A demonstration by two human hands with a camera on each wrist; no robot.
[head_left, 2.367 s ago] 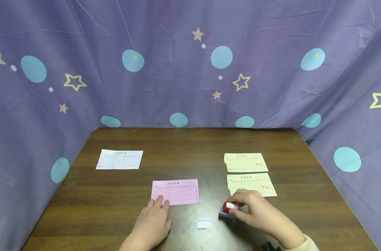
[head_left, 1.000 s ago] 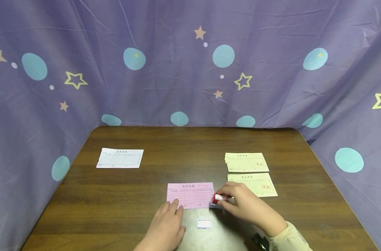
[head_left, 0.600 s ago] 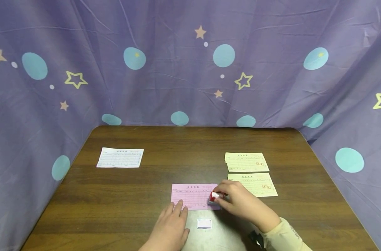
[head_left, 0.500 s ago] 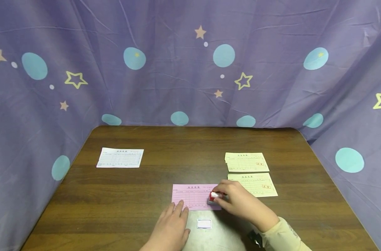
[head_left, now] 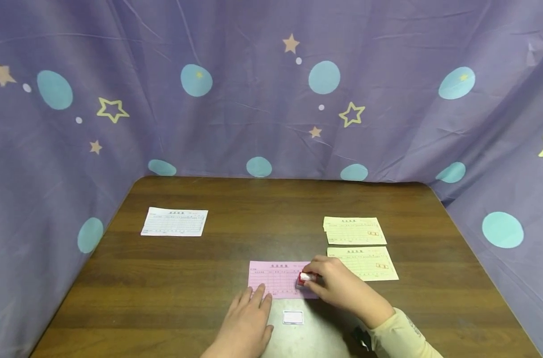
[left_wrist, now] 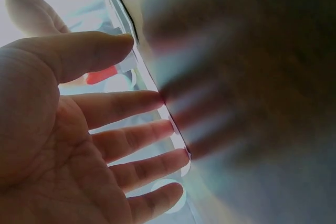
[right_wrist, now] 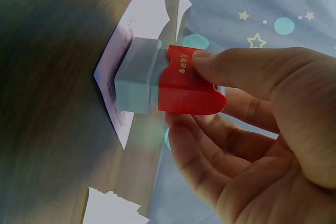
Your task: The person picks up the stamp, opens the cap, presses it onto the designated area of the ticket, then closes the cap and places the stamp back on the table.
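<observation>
A pink printed slip (head_left: 273,278) lies near the front middle of the table. The fingertips of my left hand (head_left: 246,320) rest on its lower left edge, fingers straight and slightly spread; the left wrist view shows the palm and fingers (left_wrist: 131,135) reaching the paper's edge. My right hand (head_left: 343,286) pinches a red self-inking stamp (right_wrist: 189,85) between thumb and fingers. Its grey base (right_wrist: 137,77) stands on the right part of the pink slip, covering the print beneath it.
A small white rectangular piece with a dark border (head_left: 293,317) lies in front of the slip. Two yellow slips with red stamp marks, one farther back (head_left: 356,231) and one nearer (head_left: 365,263), lie at right. A white slip (head_left: 174,222) lies back left on the wooden table (head_left: 235,199).
My left hand has slid the pink slip to the right. My right hand has brought the stamp leftward from bare table onto the slip's right part. Lately both hands barely move.
</observation>
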